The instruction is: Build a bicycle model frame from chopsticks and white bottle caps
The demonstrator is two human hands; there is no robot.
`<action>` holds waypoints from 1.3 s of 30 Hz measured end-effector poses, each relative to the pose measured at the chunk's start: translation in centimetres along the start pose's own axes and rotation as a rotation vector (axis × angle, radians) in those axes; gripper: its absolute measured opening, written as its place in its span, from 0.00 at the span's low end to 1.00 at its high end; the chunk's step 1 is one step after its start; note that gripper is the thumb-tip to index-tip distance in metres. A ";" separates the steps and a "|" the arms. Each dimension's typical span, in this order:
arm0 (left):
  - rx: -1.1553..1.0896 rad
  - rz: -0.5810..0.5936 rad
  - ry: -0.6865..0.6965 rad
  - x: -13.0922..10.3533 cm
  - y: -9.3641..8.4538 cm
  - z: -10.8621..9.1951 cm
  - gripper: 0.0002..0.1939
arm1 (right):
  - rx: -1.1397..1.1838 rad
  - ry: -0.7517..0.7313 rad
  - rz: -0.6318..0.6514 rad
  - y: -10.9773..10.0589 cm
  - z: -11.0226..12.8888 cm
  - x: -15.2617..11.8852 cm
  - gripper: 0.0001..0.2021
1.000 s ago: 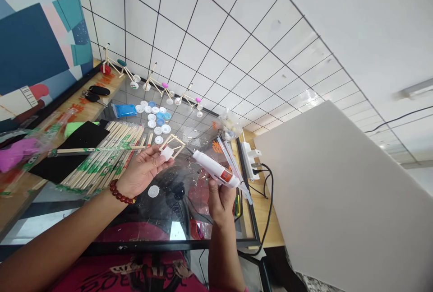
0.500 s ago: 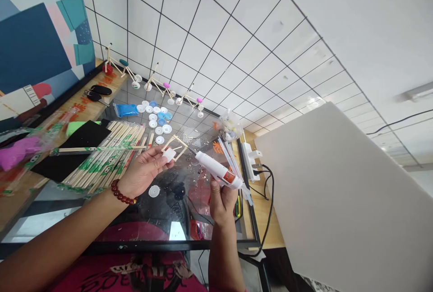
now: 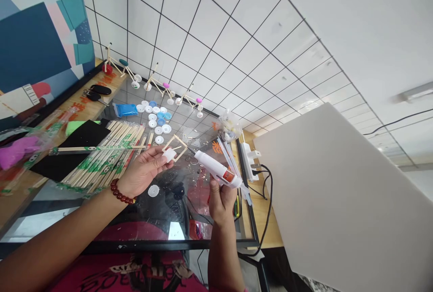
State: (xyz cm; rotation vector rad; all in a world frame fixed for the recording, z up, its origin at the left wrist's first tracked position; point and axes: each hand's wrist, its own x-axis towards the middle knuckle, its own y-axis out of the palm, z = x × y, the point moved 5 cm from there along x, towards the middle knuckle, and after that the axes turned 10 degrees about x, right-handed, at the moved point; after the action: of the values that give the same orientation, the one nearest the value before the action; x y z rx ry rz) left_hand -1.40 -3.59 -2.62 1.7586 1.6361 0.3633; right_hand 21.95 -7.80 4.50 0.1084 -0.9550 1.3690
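My left hand (image 3: 147,169) pinches a small frame of wooden sticks (image 3: 180,140) together with a white bottle cap (image 3: 169,155) at its near corner. In my right hand (image 3: 221,201) is a white hot glue gun (image 3: 216,169), gripped by its handle. The gun's dark nozzle points up and left, at or close to the right side of the stick frame; whether it touches I cannot tell. One loose white cap (image 3: 153,191) lies on the glass tabletop (image 3: 142,220) beneath my left hand.
Wrapped chopsticks (image 3: 104,161) and black sheets (image 3: 88,136) lie at left. White and blue caps (image 3: 158,120) cluster behind my hands. Small stick tricycles (image 3: 158,83) line the back edge. At right are glue sticks (image 3: 230,159), a power strip (image 3: 249,161) with a cable, and a large white board (image 3: 338,201).
Both hands hold nearly the same position. The glue gun has shifted very slightly left, its nozzle still by the stick frame.
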 end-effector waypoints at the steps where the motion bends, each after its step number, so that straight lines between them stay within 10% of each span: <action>1: 0.003 0.005 0.005 0.0 0.0 0.1 0.17 | 0.000 -0.004 -0.001 0.0 0.0 0.0 0.11; 39: -0.006 0.004 -0.025 0.1 -0.1 0.0 0.21 | 0.021 0.030 -0.014 -0.2 -0.7 -0.6 0.11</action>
State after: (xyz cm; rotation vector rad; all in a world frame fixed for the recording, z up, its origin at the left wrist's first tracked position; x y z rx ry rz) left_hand -1.51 -3.49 -2.69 1.7554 1.6130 0.3457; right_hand 22.52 -7.94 3.77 0.1099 -0.9131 1.3641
